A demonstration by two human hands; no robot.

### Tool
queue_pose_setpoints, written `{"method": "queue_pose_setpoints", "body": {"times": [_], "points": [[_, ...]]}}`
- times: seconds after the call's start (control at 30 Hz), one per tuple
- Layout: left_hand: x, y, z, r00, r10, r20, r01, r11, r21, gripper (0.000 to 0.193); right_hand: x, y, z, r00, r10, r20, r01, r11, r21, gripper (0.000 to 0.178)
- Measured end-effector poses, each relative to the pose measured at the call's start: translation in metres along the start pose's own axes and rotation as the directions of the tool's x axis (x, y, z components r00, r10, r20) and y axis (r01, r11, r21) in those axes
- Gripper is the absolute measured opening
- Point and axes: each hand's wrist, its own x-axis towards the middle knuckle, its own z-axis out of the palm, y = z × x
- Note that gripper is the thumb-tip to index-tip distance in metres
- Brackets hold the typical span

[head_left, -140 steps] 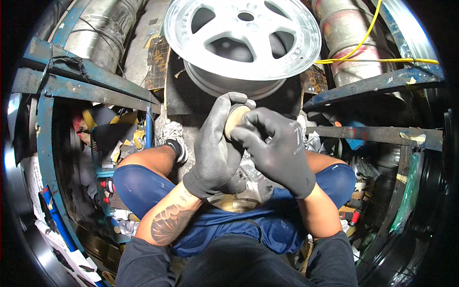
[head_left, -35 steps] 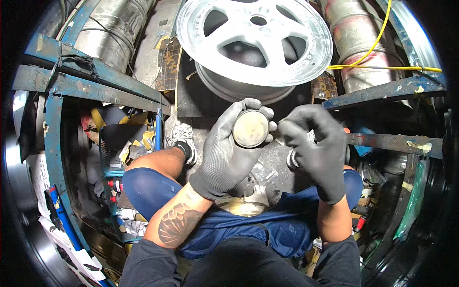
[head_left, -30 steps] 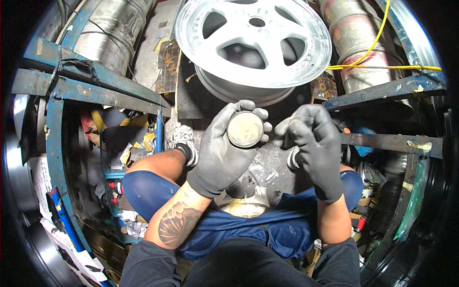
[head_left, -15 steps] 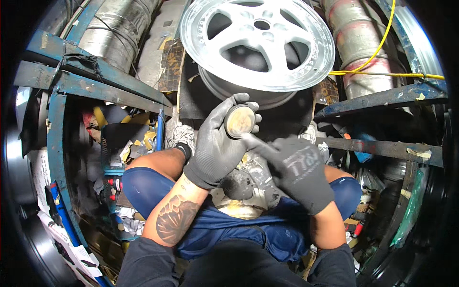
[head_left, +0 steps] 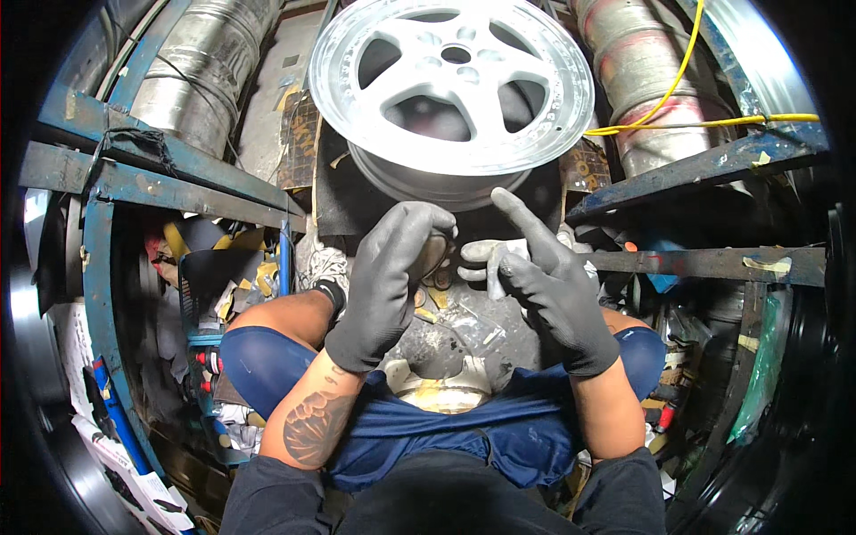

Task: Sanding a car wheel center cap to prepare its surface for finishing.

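Note:
My left hand (head_left: 383, 281), in a grey-black work glove, is closed around a small round disc (head_left: 434, 256). Its face is turned mostly away, and the fingers cover much of it. Across a short gap, my right hand (head_left: 557, 290) wears the same kind of glove. Between thumb and fingers it grips a small whitish folded piece (head_left: 512, 259), cloth or paper, I cannot tell which. The right index finger points up and away from it. Just beyond both hands a silver five-spoke wheel rim (head_left: 464, 125) lies tilted on a dark-topped support.
Between my knees stands a round, dusty work surface (head_left: 441, 343) with small bits on it. Blue metal frames (head_left: 178, 183) flank me on both sides. Metal drums (head_left: 201, 80) stand at the far left and right, and a yellow cable (head_left: 660, 125) crosses on the right.
My left hand has turned the disc's yellowish face away from view. The right hand has drawn back from the disc and lifted its index finger; the whitish piece now shows. The view has shifted slightly.

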Motion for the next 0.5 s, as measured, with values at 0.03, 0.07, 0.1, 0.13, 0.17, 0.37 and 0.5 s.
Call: {"method": "queue_pose_setpoints", "body": {"times": [0.03, 0.07, 0.1, 0.13, 0.17, 0.37, 0.5], "points": [[0.001, 0.004, 0.0, 1.0, 0.013, 0.006, -0.014, 0.994, 0.109, 0.016, 0.0, -0.001, 0.001, 1.0, -0.002, -0.003, 0.002, 1.0, -0.002, 0.065], [0.001, 0.01, 0.0, 1.0, 0.017, 0.008, -0.017, 0.994, 0.106, 0.016, 0.0, -0.004, 0.003, 0.999, -0.005, -0.04, 0.001, 0.996, -0.085, 0.065], [0.001, 0.018, 0.002, 0.96, -0.28, 0.004, 0.276, 0.945, -0.177, 0.011, 0.0, -0.005, 0.005, 0.997, -0.009, -0.078, -0.004, 0.986, -0.168, 0.066], [-0.001, 0.023, 0.004, 0.837, -0.54, 0.086, 0.519, 0.736, -0.434, 0.013, 0.001, 0.0, 0.006, 0.992, 0.019, -0.124, -0.026, 0.998, -0.055, 0.065], [-0.003, 0.025, 0.007, 0.84, -0.535, 0.091, 0.517, 0.736, -0.437, 0.013, 0.0, 0.004, 0.006, 0.991, 0.016, -0.13, -0.024, 0.998, -0.059, 0.065], [-0.012, 0.024, 0.025, 0.972, -0.181, 0.151, 0.185, 0.983, -0.016, 0.015, 0.005, 0.023, -0.001, 0.965, 0.058, -0.255, -0.016, 0.986, 0.165, 0.057], [-0.011, 0.017, 0.033, 0.99, -0.122, -0.067, 0.13, 0.983, 0.129, 0.021, 0.004, 0.028, 0.0, 0.982, 0.048, -0.185, 0.011, 0.952, 0.307, 0.054]]}}
